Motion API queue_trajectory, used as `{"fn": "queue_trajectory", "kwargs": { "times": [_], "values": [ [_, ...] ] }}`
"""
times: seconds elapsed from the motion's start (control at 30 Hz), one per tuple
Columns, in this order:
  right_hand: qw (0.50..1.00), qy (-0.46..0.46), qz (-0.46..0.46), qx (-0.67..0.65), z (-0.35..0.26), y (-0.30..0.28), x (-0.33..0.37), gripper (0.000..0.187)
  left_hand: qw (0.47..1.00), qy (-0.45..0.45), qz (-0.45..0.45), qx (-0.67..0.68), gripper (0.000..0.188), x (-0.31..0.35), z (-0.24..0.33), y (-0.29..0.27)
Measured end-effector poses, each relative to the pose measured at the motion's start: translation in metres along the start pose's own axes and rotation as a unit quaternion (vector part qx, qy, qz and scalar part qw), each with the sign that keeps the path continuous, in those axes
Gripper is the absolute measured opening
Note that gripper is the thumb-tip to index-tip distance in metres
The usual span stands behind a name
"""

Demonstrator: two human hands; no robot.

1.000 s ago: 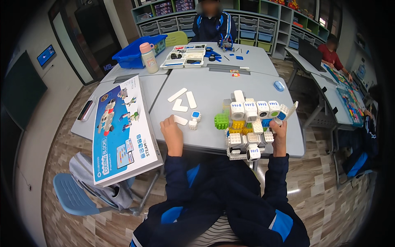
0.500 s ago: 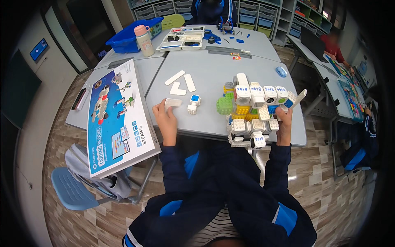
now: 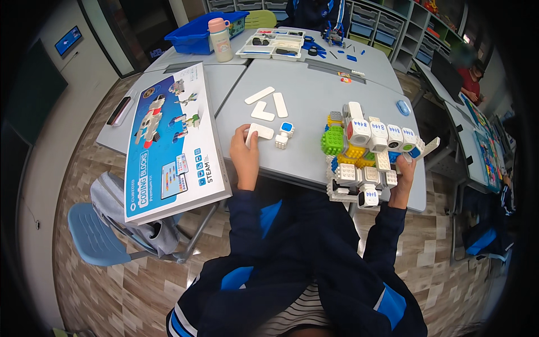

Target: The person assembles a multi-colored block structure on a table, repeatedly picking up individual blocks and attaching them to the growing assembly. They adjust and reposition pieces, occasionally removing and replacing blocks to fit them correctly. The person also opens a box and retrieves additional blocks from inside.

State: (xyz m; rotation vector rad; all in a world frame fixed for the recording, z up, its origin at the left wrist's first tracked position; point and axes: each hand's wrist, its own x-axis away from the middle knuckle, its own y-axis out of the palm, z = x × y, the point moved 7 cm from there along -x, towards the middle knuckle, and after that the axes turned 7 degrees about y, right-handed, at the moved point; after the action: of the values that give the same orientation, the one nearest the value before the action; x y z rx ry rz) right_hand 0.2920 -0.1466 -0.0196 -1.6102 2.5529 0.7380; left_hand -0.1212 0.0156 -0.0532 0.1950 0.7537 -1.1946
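Note:
My left hand (image 3: 245, 153) pinches a white L-shaped plate (image 3: 261, 132) between thumb and fingers, at the near edge of the table. Just right of it a small white block piece with a blue square (image 3: 284, 135) stands on the tabletop. Farther back lie another white L-shaped plate (image 3: 262, 111) and two straight white plates (image 3: 279, 105), (image 3: 259, 95). On the right, my right hand (image 3: 403, 177) grips the side of a large building-block model (image 3: 365, 154) made of white cubes with green, yellow and blue studded blocks. Some of its fingers are hidden behind the model.
A big blue-and-white kit box (image 3: 171, 151) lies at the left. Beyond it stand a pink-lidded bottle (image 3: 220, 42), a blue bin (image 3: 193, 35) and a white parts tray (image 3: 269, 45). Across the table a person (image 3: 317, 14) sits behind a small blue build (image 3: 334, 35).
The view has shifted, so the table items appear farther right and the room slightly turned. Both hands keep their holds; the plate in my left hand now shows its L shape more plainly.

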Motion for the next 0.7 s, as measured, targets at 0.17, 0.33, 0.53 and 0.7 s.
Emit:
{"fn": "queue_trajectory", "kwargs": {
  "times": [0.17, 0.33, 0.53, 0.7],
  "values": [
    [1.0, 0.0, -0.001, 0.005, -0.001, 0.0, -0.001, 0.069, 1.0, 0.02, 0.002, 0.007, 0.021, 0.001, -0.003, 0.001],
    [1.0, -0.01, 0.015, -0.012, 0.003, -0.001, 0.002, 0.067, 0.997, 0.014, 0.001, 0.082, 0.022, -0.001, -0.013, -0.001],
    [1.0, -0.003, 0.002, -0.016, 0.003, 0.001, 0.002, 0.064, 0.997, -0.048, -0.057, 0.038, 0.028, -0.007, -0.02, 0.006],
    [1.0, -0.008, -0.01, -0.013, -0.001, 0.007, 0.002, 0.057, 0.981, -0.01, -0.114, -0.159, 0.041, -0.028, -0.011, 0.014]
  ]
}}
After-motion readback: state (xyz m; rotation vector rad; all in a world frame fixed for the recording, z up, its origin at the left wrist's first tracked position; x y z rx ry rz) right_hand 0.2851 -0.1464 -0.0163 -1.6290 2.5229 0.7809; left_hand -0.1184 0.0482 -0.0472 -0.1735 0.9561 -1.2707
